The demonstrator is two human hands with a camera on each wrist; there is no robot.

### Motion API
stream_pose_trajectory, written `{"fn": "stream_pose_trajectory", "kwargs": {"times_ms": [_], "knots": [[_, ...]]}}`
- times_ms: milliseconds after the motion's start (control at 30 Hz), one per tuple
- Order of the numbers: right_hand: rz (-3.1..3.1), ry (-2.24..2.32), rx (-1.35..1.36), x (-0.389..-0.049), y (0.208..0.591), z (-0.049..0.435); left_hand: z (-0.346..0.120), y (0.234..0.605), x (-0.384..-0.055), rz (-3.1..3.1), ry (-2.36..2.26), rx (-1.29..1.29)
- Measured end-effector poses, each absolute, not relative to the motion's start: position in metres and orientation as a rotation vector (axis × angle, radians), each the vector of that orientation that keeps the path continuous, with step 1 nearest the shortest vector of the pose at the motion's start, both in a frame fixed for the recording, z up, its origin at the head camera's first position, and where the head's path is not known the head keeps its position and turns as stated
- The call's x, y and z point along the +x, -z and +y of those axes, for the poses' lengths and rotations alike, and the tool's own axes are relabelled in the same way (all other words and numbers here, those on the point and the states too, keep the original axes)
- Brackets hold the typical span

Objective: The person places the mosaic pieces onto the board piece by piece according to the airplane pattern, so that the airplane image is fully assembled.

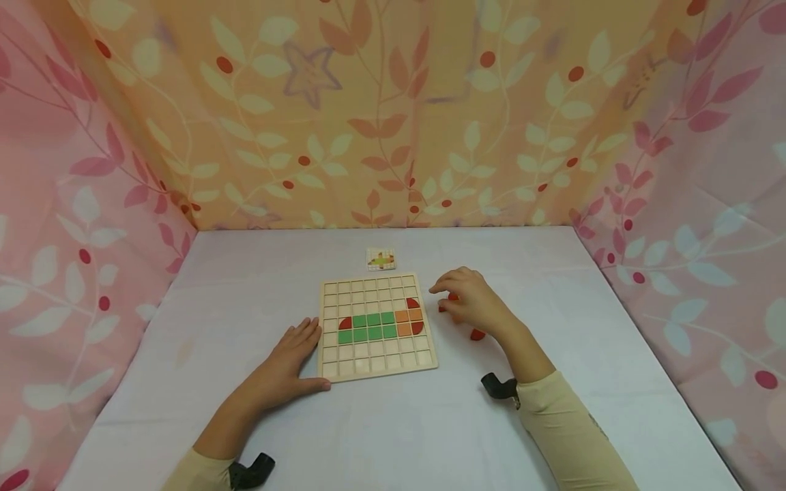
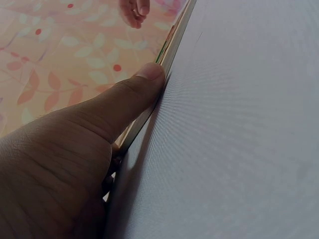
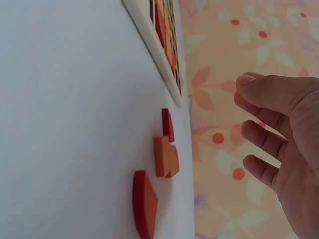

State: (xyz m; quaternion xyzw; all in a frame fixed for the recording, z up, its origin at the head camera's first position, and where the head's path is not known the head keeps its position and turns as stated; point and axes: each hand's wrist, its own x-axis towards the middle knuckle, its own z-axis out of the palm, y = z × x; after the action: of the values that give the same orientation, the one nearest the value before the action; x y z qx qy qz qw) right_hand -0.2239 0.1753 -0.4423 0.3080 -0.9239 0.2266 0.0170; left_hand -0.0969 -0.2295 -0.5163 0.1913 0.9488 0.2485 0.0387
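My left hand rests at the left side of a wooden grid board, fingers straight along its edge. The left thumb touches the near corner. On the board lie green square tiles, orange square tiles and red rounded pieces. My right hand hovers to the right of the board, fingers loosely bent, with nothing seen in it. Beneath and beside it on the table are loose pieces: a red rounded piece, orange pieces and a dark red piece.
A small picture card lies behind the board. The table has a white cloth. Floral curtains stand along the back and both sides. A black wrist mount sits on the right wrist, another on the left.
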Motion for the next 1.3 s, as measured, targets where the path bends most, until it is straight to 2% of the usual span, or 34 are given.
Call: {"fn": "stream_pose_trajectory", "kwargs": {"times_ms": [867, 1300], "knots": [[-2.985, -0.587, 0.902, -0.239, 0.484, 0.194, -0.229, 0.514, -0.098, 2.881, -0.784, 0.582], [-2.981, -0.543, 0.911, -0.237, 0.482, 0.19, -0.229, 0.513, -0.098, 2.89, -0.756, 0.59]]}}
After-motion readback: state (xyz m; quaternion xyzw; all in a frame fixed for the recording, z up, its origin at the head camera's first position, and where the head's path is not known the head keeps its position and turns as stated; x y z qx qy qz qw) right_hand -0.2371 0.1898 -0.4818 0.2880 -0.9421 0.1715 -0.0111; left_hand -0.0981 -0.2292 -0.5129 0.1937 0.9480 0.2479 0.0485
